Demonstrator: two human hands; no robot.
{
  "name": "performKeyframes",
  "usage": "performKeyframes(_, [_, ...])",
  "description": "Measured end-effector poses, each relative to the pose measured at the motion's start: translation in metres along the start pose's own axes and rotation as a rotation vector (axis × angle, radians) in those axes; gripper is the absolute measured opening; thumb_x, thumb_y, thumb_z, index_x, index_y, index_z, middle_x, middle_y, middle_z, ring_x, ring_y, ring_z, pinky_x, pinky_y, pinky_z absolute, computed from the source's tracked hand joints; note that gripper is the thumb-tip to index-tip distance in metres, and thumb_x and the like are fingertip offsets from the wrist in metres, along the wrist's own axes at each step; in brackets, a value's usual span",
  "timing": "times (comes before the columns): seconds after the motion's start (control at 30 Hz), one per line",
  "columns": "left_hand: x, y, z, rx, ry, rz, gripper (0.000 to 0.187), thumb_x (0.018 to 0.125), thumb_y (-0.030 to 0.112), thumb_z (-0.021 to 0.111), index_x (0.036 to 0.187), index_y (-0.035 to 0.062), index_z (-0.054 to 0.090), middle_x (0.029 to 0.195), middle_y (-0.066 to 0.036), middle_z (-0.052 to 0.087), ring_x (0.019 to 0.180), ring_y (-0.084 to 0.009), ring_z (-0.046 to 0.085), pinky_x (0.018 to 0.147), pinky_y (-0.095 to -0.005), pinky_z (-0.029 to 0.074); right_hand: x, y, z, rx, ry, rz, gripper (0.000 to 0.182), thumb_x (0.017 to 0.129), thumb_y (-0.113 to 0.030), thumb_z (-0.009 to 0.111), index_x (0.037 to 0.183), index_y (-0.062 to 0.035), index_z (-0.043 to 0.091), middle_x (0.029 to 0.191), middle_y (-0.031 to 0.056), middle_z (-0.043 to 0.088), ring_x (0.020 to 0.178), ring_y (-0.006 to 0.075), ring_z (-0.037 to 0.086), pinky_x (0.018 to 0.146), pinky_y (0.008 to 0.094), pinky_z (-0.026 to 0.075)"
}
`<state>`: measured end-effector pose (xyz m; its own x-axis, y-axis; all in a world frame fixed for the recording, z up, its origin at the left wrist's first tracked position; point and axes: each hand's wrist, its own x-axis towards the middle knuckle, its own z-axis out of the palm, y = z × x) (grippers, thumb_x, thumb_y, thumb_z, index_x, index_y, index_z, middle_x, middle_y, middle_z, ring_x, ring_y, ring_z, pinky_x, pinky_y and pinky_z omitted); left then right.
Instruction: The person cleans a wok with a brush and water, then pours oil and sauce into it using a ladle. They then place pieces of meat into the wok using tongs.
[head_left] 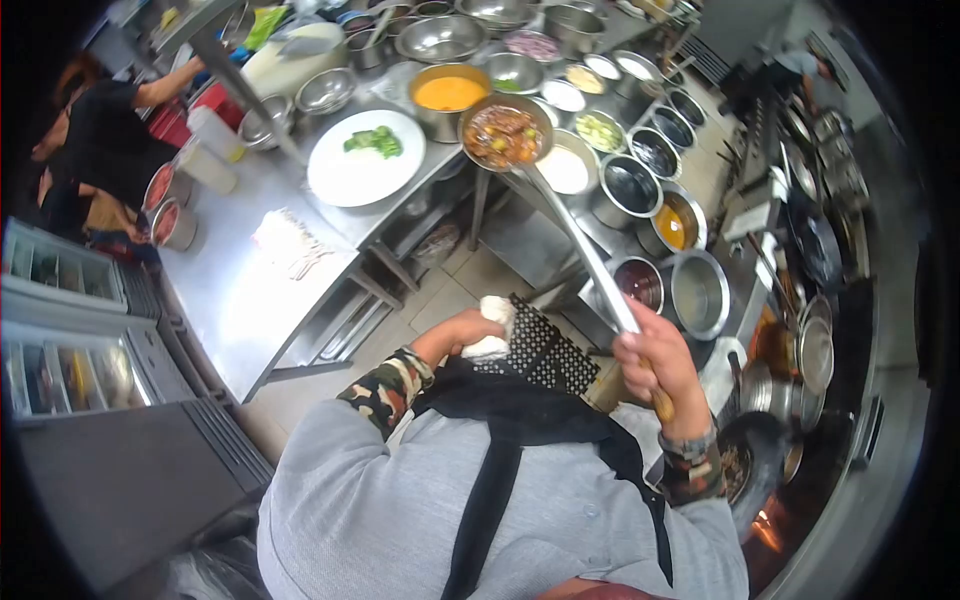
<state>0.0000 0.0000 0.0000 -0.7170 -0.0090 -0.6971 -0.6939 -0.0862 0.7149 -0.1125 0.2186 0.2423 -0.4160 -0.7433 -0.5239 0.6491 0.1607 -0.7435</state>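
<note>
My right hand [655, 360] is closed round the handle of a long-handled ladle [590, 250]. The ladle's bowl is full of chunky food in brown-red sauce [503, 135] and is held out in front, by the table's edge. My left hand [470, 335] grips a bunched white cloth [492, 328] close to my waist. Left of the ladle, a large white plate [335, 180] with green leafy vegetables [373, 142] on one side stands on the steel table. Behind the ladle's bowl is a pot of orange liquid [449, 95].
Several metal pots and bowls of sauces and chopped ingredients [598, 130] line the right counter. A wok [740, 460] sits near a flame [766, 530] at lower right. Squeeze bottles [212, 135] stand at left. One person [110, 130] is at far left, another [795, 75] at back right.
</note>
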Motion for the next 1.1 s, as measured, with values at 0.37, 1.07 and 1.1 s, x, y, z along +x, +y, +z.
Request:
performKeyframes(0.37, [-0.031, -0.069, -0.125, -0.537, 0.111, -0.022, 0.035, 0.070, 0.015, 0.070, 0.099, -0.0025, 0.061, 0.087, -0.011, 0.064, 0.072, -0.0225, 0.064, 0.061, -0.0346, 0.051, 0.220, 0.009, 0.119, -0.504, -0.035, -0.093, 0.063, 0.085, -0.003, 0.058, 0.142, -0.0093, 0.033, 0.062, 0.0000, 0.048, 0.039, 0.0064, 0.039, 0.034, 0.0225, 0.031])
performKeyframes(1.07, [-0.027, -0.064, -0.155, -0.311, 0.199, -0.002, 0.038, 0.064, 0.019, 0.072, 0.091, -0.0051, 0.064, 0.083, -0.012, 0.065, 0.070, -0.0230, 0.064, 0.062, -0.0342, 0.050, 0.217, 0.015, 0.126, -1.674, 0.264, -0.575, 0.068, 0.077, -0.013, 0.060, 0.140, -0.0168, 0.035, 0.081, 0.0211, 0.062, 0.074, 0.0398, 0.061, 0.068, 0.0477, 0.049])
performKeyframes(1.1, [-0.025, -0.066, -0.155, -0.264, 0.236, 0.005, 0.036, 0.063, 0.018, 0.072, 0.090, -0.0051, 0.065, 0.082, -0.013, 0.066, 0.070, -0.0233, 0.064, 0.062, -0.0339, 0.050, 0.217, 0.016, 0.127, -1.706, 0.272, -0.574, 0.068, 0.077, -0.013, 0.060, 0.140, -0.0165, 0.035, 0.080, 0.0206, 0.062, 0.073, 0.0393, 0.061, 0.067, 0.0475, 0.049])
